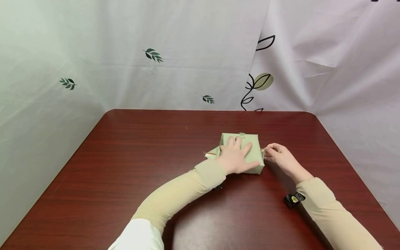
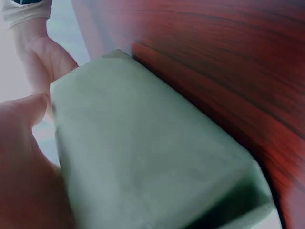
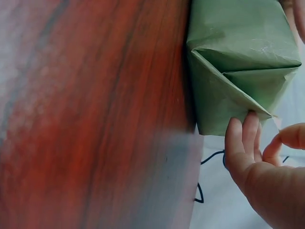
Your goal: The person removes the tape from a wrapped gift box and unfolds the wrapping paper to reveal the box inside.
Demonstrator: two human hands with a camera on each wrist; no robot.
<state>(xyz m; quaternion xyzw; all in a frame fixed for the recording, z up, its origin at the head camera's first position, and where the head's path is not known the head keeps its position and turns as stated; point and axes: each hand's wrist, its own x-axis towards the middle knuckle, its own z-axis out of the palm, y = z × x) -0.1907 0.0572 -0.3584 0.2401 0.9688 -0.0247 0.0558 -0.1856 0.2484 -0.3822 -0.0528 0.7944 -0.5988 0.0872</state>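
Note:
A box-shaped package wrapped in pale green paper sits on the table. My left hand rests on its top with fingers spread. At the package's right end, my right hand pinches a small strip of clear tape between thumb and forefinger. The strip meets the tip of a folded triangular paper flap, which the other fingertips touch from outside. A paper flap sticks out at the left end. Another piece of tape shows on the top near the back edge.
The dark red wooden table has rounded far corners. Pale curtains with leaf prints hang behind and beside it. A black wrist device is strapped at the right sleeve; part of another dark one shows under the left forearm.

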